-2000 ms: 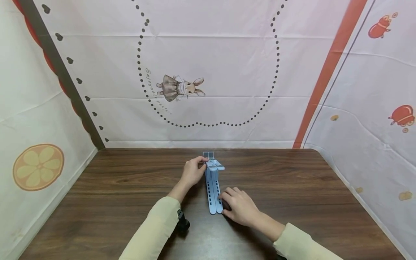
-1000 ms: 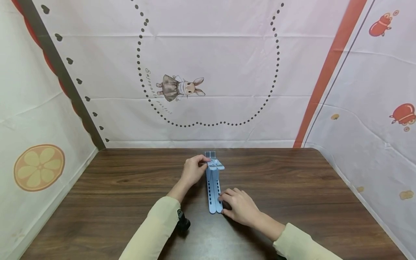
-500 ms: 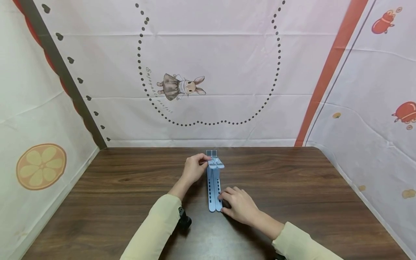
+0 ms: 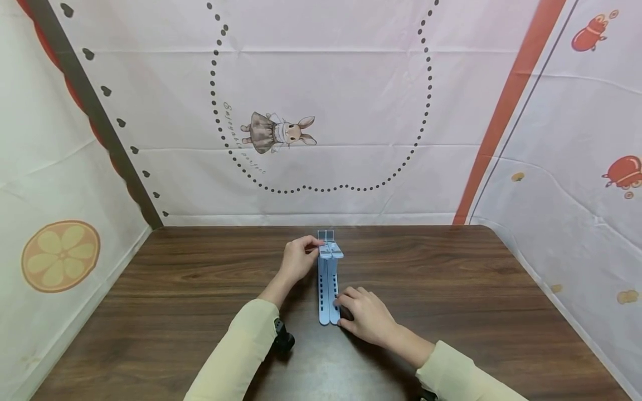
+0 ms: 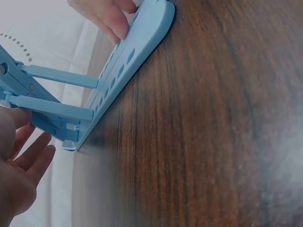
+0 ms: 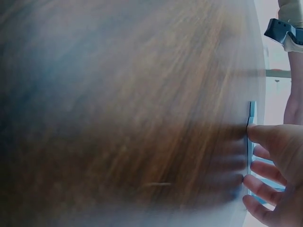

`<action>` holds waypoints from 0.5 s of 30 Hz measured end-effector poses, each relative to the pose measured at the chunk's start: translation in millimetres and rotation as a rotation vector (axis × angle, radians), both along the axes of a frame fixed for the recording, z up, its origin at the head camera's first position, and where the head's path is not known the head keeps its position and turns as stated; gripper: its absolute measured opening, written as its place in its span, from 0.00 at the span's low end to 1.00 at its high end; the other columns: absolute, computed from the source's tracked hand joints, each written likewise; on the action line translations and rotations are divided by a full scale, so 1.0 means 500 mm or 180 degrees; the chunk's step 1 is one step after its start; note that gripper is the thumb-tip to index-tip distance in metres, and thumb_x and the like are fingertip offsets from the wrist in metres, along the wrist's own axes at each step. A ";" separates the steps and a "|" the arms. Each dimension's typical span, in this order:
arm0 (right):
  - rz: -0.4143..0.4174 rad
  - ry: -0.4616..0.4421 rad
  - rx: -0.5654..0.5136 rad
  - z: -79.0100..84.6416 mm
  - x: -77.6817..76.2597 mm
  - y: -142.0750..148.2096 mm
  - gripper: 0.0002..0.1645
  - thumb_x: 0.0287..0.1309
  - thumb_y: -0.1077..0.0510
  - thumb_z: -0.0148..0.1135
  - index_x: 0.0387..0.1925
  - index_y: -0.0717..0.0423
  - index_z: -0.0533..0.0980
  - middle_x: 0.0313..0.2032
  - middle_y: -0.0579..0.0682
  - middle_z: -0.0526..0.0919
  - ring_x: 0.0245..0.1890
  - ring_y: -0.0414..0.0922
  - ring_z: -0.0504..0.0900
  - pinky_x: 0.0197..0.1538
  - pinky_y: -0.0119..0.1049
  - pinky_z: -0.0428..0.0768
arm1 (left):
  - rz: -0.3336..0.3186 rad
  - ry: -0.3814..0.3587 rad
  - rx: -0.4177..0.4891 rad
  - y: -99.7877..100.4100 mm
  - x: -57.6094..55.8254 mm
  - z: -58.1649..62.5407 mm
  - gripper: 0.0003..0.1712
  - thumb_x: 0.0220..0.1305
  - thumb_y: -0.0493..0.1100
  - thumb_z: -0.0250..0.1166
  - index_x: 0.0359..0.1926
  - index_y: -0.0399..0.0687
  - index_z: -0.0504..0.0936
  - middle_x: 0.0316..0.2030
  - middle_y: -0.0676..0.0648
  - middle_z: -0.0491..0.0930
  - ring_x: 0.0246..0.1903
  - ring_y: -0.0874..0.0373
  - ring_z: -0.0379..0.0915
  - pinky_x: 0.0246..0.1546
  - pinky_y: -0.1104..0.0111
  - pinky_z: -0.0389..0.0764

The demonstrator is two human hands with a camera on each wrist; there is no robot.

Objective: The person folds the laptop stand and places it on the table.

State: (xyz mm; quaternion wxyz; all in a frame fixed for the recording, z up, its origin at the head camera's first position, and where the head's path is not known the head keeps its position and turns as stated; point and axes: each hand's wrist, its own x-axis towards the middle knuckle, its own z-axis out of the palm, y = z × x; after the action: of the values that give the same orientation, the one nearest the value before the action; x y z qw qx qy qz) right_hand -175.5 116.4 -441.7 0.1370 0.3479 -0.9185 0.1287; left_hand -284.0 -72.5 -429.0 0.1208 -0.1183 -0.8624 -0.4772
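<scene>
A light blue folding laptop stand (image 4: pixel 328 289) stands on the wooden table, its slotted base lying lengthwise and its upper arms raised at the far end. In the left wrist view, struts join the raised arms to the slotted base (image 5: pixel 142 38). My left hand (image 4: pixel 298 259) pinches the left side of the raised upper part between thumb and fingers. At the near end, my right hand (image 4: pixel 368 317) grips the base's right side. The right wrist view has the thumb on the edge of the base (image 6: pixel 252 109), the other fingers bent beside it.
Around the stand spreads the dark wooden table (image 4: pixel 200 267). A white printed cloth (image 4: pixel 351 111) hangs behind the far edge and along both sides. A black wrist camera (image 4: pixel 283 337) is strapped on the left forearm.
The stand has turned slightly, so its base points straighter away from me. Both hands keep their hold, with only tiny shifts. The head view has drifted a little.
</scene>
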 end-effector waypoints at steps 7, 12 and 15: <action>0.0064 -0.0092 -0.0013 0.001 -0.002 0.003 0.18 0.46 0.50 0.68 0.42 0.49 0.79 0.41 0.44 0.79 0.37 0.42 0.76 0.37 0.37 0.77 | 0.0033 0.0067 -0.0102 -0.002 0.010 0.003 0.10 0.58 0.32 0.61 0.39 0.48 0.82 0.42 0.50 0.83 0.43 0.56 0.78 0.44 0.65 0.79; 0.0137 -0.0291 -0.0048 0.007 -0.006 0.011 0.18 0.49 0.51 0.67 0.43 0.49 0.78 0.44 0.45 0.79 0.42 0.43 0.76 0.42 0.40 0.77 | -0.0041 -0.0052 -0.0166 -0.007 0.023 0.006 0.14 0.59 0.32 0.59 0.45 0.50 0.81 0.46 0.47 0.81 0.46 0.53 0.78 0.46 0.62 0.79; 0.0165 -0.0444 -0.0103 0.009 -0.008 0.014 0.18 0.50 0.52 0.66 0.45 0.50 0.78 0.46 0.46 0.80 0.45 0.45 0.77 0.45 0.43 0.77 | -0.0102 -0.0189 -0.0183 -0.009 0.031 0.008 0.17 0.61 0.32 0.57 0.49 0.51 0.79 0.50 0.47 0.79 0.48 0.52 0.77 0.47 0.61 0.78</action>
State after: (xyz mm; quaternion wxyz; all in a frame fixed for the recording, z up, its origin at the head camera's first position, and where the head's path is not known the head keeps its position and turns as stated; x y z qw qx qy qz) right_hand -179.6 123.5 -437.1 0.0749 0.3595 -0.9143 0.1710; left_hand -268.7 -77.2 -425.2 0.0840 -0.1213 -0.8769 -0.4574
